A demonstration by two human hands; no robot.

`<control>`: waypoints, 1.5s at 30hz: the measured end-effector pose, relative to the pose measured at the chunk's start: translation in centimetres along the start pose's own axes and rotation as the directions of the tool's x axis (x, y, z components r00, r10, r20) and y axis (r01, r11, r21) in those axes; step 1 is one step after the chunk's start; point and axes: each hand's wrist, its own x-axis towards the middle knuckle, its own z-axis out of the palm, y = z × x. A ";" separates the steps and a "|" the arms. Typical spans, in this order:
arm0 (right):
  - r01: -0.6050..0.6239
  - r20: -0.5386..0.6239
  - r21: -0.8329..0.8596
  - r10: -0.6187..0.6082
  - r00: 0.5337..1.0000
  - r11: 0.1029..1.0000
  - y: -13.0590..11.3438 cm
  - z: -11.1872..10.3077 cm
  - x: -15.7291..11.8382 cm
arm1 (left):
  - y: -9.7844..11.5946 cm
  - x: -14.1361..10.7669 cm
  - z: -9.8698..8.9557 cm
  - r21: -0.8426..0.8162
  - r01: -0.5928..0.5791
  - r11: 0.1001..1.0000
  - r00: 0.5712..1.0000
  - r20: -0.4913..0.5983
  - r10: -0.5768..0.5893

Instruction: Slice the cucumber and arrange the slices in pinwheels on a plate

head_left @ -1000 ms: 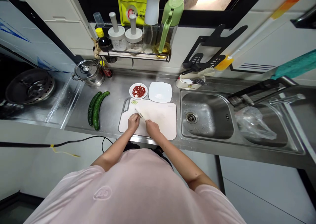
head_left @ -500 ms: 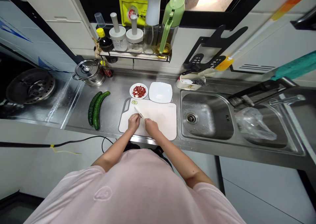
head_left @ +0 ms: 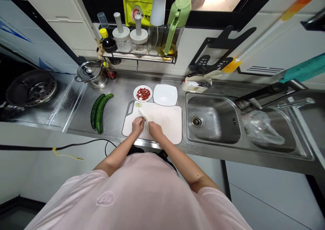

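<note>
Small kitchen knife (head_left: 143, 115): only the pale blade shows, over the cutting board, between both hands. Its long axis runs diagonally, from the right hand's fingers up and left toward the board's far left corner. The handle end is hidden.

Right hand (head_left: 155, 130) is nearer the base of the blade, its fingers curled closed around what looks like the handle, though the grip itself is mostly out of sight from this angle. Left hand (head_left: 137, 125) sits just beside the blade on the near side, fingers bunched and curving down toward the board. Whether they pinch anything beneath them cannot be told. The blade tip points past the left knuckles toward two thin cucumber slices (head_left: 138, 105) near the board's far edge.

White cutting board (head_left: 167, 120) has a cut-out grip at its far left corner. Just beyond it: a round plate of chopped red pieces (head_left: 142, 94) and a square white plate (head_left: 165, 94). To the left on the stainless counter (head_left: 119, 98), two dark green cucumbers (head_left: 100, 113) lie side by side, touching. Farther left, a steel pot (head_left: 90, 75) with a glass lid. To the right, a steel sink (head_left: 203, 128), and a clear plastic bag (head_left: 262, 128) in its second basin.
</note>
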 end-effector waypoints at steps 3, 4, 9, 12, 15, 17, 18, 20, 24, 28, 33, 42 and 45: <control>0.006 -0.008 0.002 -0.006 1.000 1.000 -0.2 -0.1 0.5 | -0.1 0.0 0.0 0.000 -0.001 1.000 1.000 0.002 0.001; 0.005 -0.009 0.002 -0.005 1.000 1.000 -0.2 -0.2 0.6 | -0.1 0.0 0.0 0.001 0.001 1.000 1.000 0.002 -0.001; -0.010 -0.011 -0.002 0.010 1.000 1.000 -0.5 -0.2 0.6 | 0.0 0.0 -0.1 0.000 0.004 1.000 1.000 0.001 -0.004; -0.013 -0.013 -0.005 0.013 1.000 1.000 -0.3 0.1 0.1 | 0.2 0.0 -0.1 -0.002 0.009 1.000 1.000 0.000 -0.009; -0.016 -0.002 -0.008 0.016 1.000 1.000 0.0 0.4 -0.5 | 0.2 0.0 -0.2 -0.007 0.020 1.000 1.000 -0.001 -0.020; -0.022 0.007 -0.012 0.022 1.000 1.000 0.1 0.5 -0.6 | 0.3 0.0 -0.1 -0.007 0.023 1.000 1.000 0.000 -0.023; -0.026 0.009 -0.015 0.026 1.000 1.000 0.1 0.4 -0.6 | 0.2 0.0 -0.1 -0.006 0.024 1.000 1.000 -0.001 -0.024; -0.030 0.012 -0.020 0.030 0.999 0.999 0.0 0.3 -0.5 | 0.2 0.0 -0.1 -0.004 0.024 1.000 1.000 -0.002 -0.024; -0.026 0.005 -0.015 0.026 1.000 1.000 -0.4 0.0 0.1 | 0.1 0.0 0.0 0.005 0.017 1.000 1.000 0.000 -0.017; -0.023 -0.020 -0.011 0.023 1.000 1.000 -0.7 -0.1 0.6 | 0.0 0.0 0.0 0.004 0.016 1.000 1.000 0.003 -0.016; -0.021 -0.014 -0.001 0.021 1.000 1.000 -0.5 0.1 0.5 | 0.0 0.0 0.1 0.001 0.019 1.000 1.000 0.002 -0.019; -0.015 0.013 -0.001 0.015 1.000 1.000 0.2 0.2 -0.2 | 0.1 0.0 0.0 -0.005 0.019 1.000 1.000 0.000 -0.019; -0.015 0.024 0.000 0.015 1.000 1.000 0.0 -0.1 0.0 | 0.1 0.0 0.0 0.004 0.018 1.000 1.000 0.006 -0.018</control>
